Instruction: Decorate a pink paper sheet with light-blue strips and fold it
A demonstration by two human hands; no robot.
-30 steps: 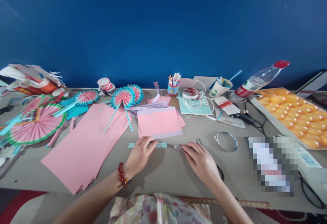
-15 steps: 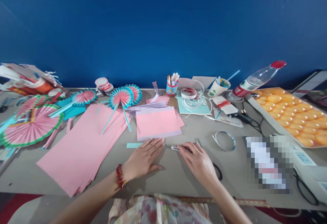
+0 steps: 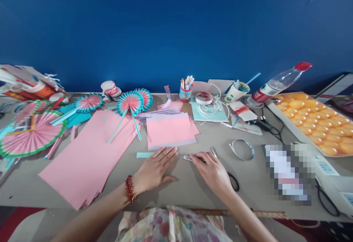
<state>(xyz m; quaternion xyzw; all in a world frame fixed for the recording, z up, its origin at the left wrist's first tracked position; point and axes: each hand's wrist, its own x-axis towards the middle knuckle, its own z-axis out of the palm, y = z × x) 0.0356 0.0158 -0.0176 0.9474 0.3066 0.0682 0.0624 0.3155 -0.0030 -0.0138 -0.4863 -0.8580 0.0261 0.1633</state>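
Teal paper, a narrow strip (image 3: 145,155), lay flat on the grey worktop (image 3: 118,175) near me, its left end in view and the rest under my left hand (image 3: 157,166). The fingers of that hand were stretched out and nearly side by side, palm down, with the thumb apart; they gripped nothing, only rested over the paper. A red beaded bracelet (image 3: 130,189) circled that wrist.

My right hand (image 3: 213,172) pinched a slim white-handled tool (image 3: 187,158), held low, its thin end pointing left towards the covered end of the strip. I could not tell whether that tip touched the paper. A metal tip (image 3: 214,152) showed just past my right knuckles, and a black loop (image 3: 234,181) curved out beside the wrist.

I judged this a moment of steadying the strip with one hand and working close to its end with the other. Such work called for the paper to be kept flat and my left fingertips to be out of the tool's path.

Just beyond my left hand lay a pink sheet with lilac bands (image 3: 171,130). To the left were larger pink sheets (image 3: 88,150), with a pleated pink and teal fan (image 3: 129,104) resting on their far edge, its stick slanting towards me.
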